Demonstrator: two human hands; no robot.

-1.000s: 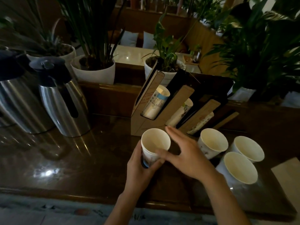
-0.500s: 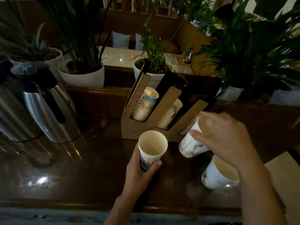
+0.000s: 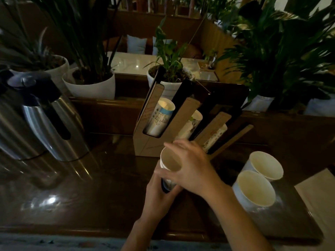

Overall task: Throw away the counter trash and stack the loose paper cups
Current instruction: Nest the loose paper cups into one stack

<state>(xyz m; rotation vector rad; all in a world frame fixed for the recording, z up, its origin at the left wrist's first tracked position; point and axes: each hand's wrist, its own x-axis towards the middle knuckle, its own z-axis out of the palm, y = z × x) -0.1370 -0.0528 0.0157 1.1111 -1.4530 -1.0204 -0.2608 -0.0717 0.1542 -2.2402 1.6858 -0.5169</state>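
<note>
A dark wooden counter (image 3: 90,187) holds steel jugs (image 3: 54,124) at nine o'clock and a cardboard cup rack (image 3: 150,140) at twelve o'clock. At centre the left hand (image 3: 159,196) grips the base of a stack of paper cups (image 3: 169,165) while the right hand (image 3: 194,169) clasps its rim. Two loose cups (image 3: 253,189) stand touching at three o'clock; pressing unevenly could crush the rim or jam the stack, and a reaching forearm could topple them.

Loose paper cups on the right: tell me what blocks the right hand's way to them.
Nothing visible. The right hand is on the held stack; only bare counter separates it from the nearer cup and farther cup.
</note>
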